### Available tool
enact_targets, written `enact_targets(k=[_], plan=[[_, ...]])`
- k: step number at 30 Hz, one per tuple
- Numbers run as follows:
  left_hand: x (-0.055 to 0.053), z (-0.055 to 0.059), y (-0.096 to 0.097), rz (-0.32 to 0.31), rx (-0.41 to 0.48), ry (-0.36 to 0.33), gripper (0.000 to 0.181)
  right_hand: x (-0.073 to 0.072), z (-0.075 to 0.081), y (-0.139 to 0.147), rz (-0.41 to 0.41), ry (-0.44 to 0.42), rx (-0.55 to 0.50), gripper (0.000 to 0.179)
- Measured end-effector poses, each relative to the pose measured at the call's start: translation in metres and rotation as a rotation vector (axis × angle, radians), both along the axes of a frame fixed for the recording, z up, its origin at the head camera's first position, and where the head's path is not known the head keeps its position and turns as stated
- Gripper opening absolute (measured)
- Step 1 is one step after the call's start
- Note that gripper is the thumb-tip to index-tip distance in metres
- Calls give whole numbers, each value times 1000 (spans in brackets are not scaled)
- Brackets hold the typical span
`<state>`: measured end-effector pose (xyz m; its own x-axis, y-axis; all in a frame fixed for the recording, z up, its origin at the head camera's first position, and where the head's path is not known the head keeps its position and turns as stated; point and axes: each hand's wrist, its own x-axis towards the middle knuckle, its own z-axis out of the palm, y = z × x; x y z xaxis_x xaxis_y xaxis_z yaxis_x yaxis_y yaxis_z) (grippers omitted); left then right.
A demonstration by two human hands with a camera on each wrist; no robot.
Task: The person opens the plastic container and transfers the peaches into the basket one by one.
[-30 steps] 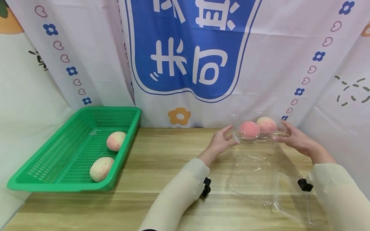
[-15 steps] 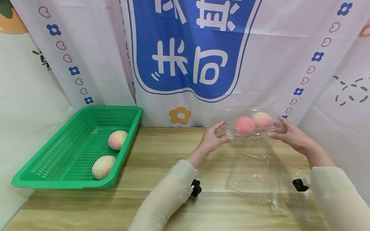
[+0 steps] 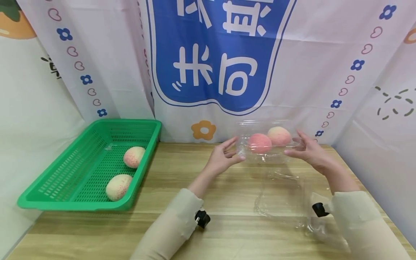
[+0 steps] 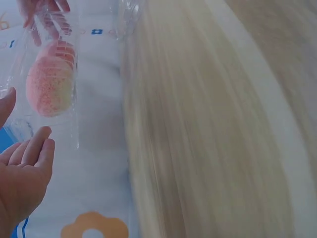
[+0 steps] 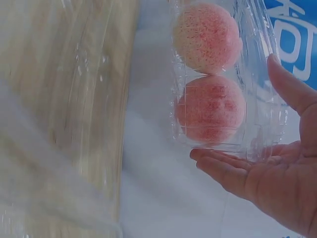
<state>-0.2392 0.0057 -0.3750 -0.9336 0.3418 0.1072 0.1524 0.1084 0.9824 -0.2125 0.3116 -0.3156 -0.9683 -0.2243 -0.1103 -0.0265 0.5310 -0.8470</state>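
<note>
Between both hands a clear plastic clamshell box (image 3: 242, 151) is held up above the far part of the table. Two round peaches lie inside it: a deep pink peach (image 3: 260, 143) on the left and a cream-and-pink peach (image 3: 279, 136) beside it. My left hand (image 3: 219, 159) grips the left end, thumb and fingers spread around it. At the opposite end my right hand (image 3: 310, 151) holds the box; in the right wrist view its fingers (image 5: 220, 168) lie along the end and the thumb stands by the side wall.
A green plastic basket (image 3: 78, 206) stands on the left with two pale peaches (image 3: 118, 187) in it. An open clear plastic container (image 3: 281, 202) lies on the wooden table (image 3: 201, 180), below the hands. A printed cloth (image 3: 175, 126) hangs close behind the table.
Both hands have carried the box with its two peaches to the left and slightly up. The basket and the container on the table stay put.
</note>
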Motion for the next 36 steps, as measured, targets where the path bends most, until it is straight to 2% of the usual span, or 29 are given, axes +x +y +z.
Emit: enact_targets(k=[13,22,29,36], plan=[[21,3,-50,69,-27,-1,77,7,5,-51,5,0,8,111],[42,2,-79,113,-70,4,77,19,-6,-79,12,8,-16,113],[55,-3,-97,109,-97,2,79,26,-19,-96,22,40,-39,112],[66,-7,-117,97,-120,-52,80,38,-30,-110,14,25,-16,112]])
